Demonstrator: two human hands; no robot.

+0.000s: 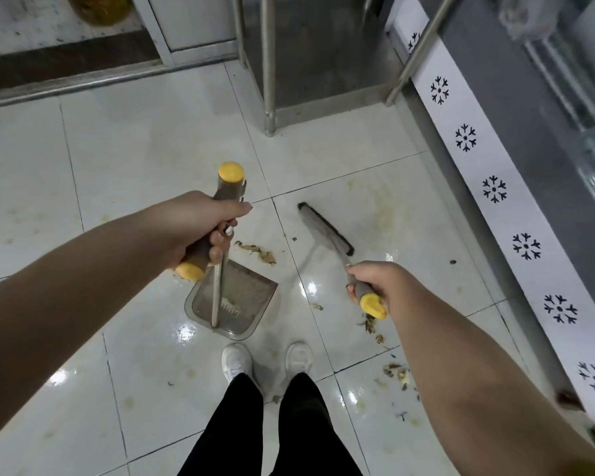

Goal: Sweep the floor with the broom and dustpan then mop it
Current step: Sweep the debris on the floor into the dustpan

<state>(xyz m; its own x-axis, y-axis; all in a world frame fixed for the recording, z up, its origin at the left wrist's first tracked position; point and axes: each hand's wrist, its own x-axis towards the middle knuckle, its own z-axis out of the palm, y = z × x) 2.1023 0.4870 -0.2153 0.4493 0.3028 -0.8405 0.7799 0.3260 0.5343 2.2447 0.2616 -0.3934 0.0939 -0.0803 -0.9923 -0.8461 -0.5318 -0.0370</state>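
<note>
My left hand [200, 228] grips the grey, yellow-capped handle of the dustpan [236, 300], whose grey tray stands on the white tiled floor [145, 149] just ahead of my feet. My right hand [375, 283] grips the yellow-ended handle of the broom [323, 228]; its dark-bristled head touches the floor to the right of the tray. A small heap of brownish scraps [258, 252] lies between the tray's mouth and the broom head. More scraps [397, 371] are scattered under my right forearm.
Metal table legs [269, 63] stand ahead. A white strip with black snowflake marks [495, 190] runs along a cabinet on the right. A door sill [83, 80] crosses the upper left. My white shoes [236, 360] are just behind the dustpan.
</note>
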